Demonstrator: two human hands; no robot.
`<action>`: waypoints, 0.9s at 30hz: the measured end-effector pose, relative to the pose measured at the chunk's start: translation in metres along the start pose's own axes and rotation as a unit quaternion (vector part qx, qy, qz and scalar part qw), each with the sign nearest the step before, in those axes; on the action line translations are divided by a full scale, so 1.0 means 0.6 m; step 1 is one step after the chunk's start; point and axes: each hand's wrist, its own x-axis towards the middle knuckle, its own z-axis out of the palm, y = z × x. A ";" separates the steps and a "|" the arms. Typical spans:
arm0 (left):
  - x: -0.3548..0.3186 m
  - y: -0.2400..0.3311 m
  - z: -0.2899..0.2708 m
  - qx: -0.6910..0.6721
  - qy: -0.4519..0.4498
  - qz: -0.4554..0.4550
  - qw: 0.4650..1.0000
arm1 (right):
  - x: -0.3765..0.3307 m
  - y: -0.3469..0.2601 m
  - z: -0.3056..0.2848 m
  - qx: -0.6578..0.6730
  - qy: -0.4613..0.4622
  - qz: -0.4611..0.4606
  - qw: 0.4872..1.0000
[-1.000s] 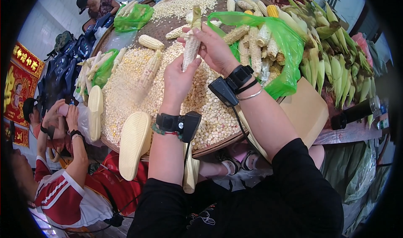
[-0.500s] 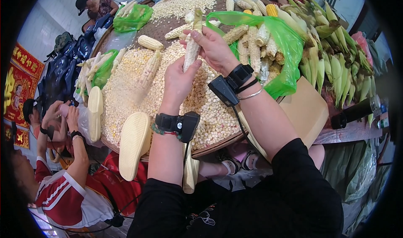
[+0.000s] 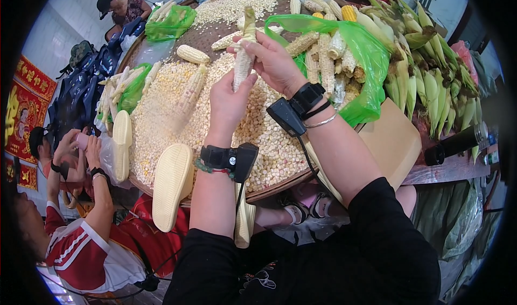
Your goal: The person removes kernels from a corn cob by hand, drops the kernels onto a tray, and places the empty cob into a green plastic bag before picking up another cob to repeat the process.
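Note:
Between my two hands is a pale corn cob (image 3: 244,62), held nearly upright with its stalk end at the top. My left hand (image 3: 229,97) grips its lower end, thumb along the side. My right hand (image 3: 274,60) is closed around the upper part, fingers on the far side. Much of the cob's surface looks stripped of kernels, though my fingers hide part of it. Below lies a wide heap of loose white and yellowish kernels (image 3: 215,127) on a round woven tray (image 3: 274,189). A whole white corn ear (image 3: 192,54) rests on the heap, left of my hands.
A green plastic bag (image 3: 371,46) of bare cobs stands right of my hands. Beyond it is a pile of unhusked corn (image 3: 425,73). Yellow slippers (image 3: 172,181) lean at the tray's near edge. A dark bottle (image 3: 458,143) lies at right. A co-worker (image 3: 81,251) sits at left.
Both hands have shifted slightly left and down with the cob. The cob's angle has changed a little. The surroundings stay as they were.

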 end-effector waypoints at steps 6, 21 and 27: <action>-0.008 0.014 0.005 0.063 -0.010 0.021 0.998 | -0.003 0.005 -0.002 -0.042 0.067 -0.002 0.997; -0.004 0.002 0.002 0.040 -0.008 0.016 0.999 | 0.012 0.025 -0.020 -0.080 0.016 -0.023 0.996; -0.003 0.000 0.002 0.055 -0.004 0.023 0.998 | 0.009 0.022 -0.017 -0.083 0.013 -0.028 0.996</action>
